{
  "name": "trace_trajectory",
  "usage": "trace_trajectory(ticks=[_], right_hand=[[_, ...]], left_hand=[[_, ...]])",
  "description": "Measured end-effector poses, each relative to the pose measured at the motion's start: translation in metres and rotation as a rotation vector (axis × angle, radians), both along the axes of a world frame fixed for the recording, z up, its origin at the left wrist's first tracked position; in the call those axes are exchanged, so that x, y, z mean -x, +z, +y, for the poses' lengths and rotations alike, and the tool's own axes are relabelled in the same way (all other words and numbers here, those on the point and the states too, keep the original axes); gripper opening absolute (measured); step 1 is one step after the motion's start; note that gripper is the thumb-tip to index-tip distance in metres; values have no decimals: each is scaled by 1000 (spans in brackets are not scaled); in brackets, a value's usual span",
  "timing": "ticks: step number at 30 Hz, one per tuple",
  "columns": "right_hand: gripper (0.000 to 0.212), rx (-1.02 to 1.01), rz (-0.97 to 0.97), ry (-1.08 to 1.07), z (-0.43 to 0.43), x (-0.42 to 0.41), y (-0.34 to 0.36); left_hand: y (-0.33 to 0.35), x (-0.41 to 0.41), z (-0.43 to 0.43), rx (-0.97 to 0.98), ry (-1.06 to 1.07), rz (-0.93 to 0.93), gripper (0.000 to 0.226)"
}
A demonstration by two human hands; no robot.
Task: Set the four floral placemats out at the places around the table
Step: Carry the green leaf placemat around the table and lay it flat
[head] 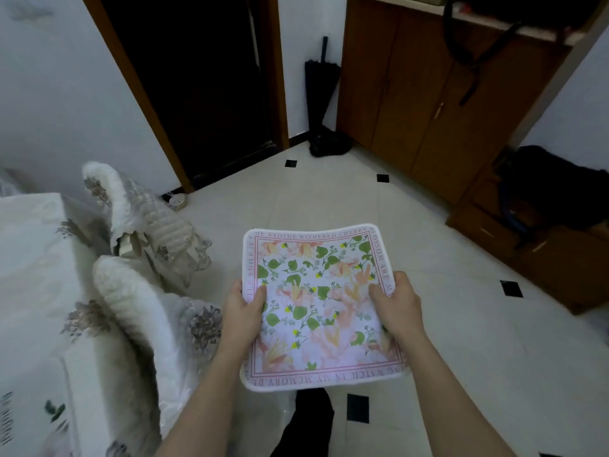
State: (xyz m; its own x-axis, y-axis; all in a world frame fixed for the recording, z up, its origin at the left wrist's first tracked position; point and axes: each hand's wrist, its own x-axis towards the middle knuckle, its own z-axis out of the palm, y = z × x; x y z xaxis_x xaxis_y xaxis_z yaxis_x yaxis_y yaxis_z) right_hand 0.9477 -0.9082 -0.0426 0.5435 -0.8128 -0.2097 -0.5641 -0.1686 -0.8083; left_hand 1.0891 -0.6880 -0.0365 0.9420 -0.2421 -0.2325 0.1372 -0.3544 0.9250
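One floral placemat (pixel 318 305) visible, held flat above the tiled floor (pixel 461 324), right of the tabletop (pixel 29 275). Left hand (pixel 244 316) grip clamped on its left edge, right hand (pixel 400 306) grip clamped on the right. Two covered chairs (pixel 138 291) beside the tabletop.

floor (pixel 428 308) – pale tile, black insets | cabinet (pixel 412 94) – brown wood | walls (pixel 49 94) white

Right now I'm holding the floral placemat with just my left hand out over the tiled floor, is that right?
Not quite. The head view shows both hands on the floral placemat: left hand on its left edge, right hand on its right. It is over the tiled floor.
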Motion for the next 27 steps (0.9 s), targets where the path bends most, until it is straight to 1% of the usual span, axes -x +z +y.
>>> trace_trajectory(ticks=[3,8,12,13,16,22,27], right_hand=[[20,15,19,40,-28,-47,-7],[15,59,73,121,-78,-159,-5],[15,88,77,170,-104,-243,2],[14,84,74,178,-109,-263,3],[13,62,65,200,-117,-313,4],[14,31,69,297,-126,-411,-6],[16,4,70,396,-131,-508,-16]], left_hand=[[-12,-40,-23,7,28,24,18],[-34,-138,-63,28,104,91,15],[-48,-217,-83,57,131,111,26],[-40,-233,-87,49,137,112,24],[-14,-270,-98,61,161,108,6],[-12,-350,-103,72,265,113,5],[-19,-420,-96,30,376,113,7]])
